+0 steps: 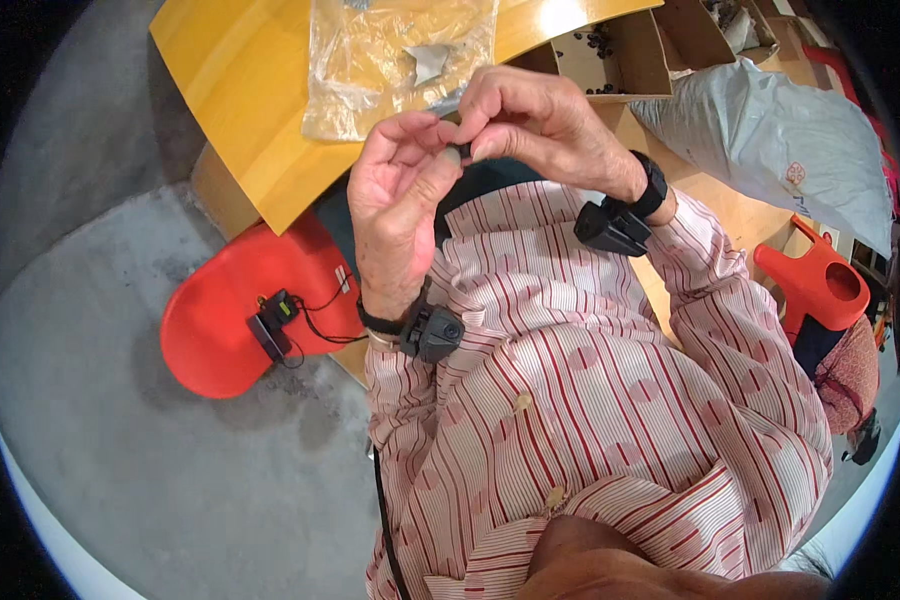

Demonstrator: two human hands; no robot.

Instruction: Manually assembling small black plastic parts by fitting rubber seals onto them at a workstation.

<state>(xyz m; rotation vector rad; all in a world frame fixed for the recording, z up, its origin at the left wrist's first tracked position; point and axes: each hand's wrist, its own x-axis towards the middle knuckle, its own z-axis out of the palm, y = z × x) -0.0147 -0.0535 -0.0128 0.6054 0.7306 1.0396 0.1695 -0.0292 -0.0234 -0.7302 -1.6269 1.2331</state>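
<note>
My left hand and my right hand meet in front of me at the near edge of the yellow tabletop. Between their fingertips is a small dark piece, mostly covered by the fingers, so its kind does not show. The left thumb and fingers pinch it from one side, the right thumb and forefinger from the other. Just beyond the hands, a clear plastic bag lies on the tabletop, with a small silver-grey scrap on or in it.
At the far right, a cardboard box holds several small black parts. A stuffed grey-white plastic sack lies nearer. To the left stands a red seat bearing a small black device with cables. Another red seat is at right.
</note>
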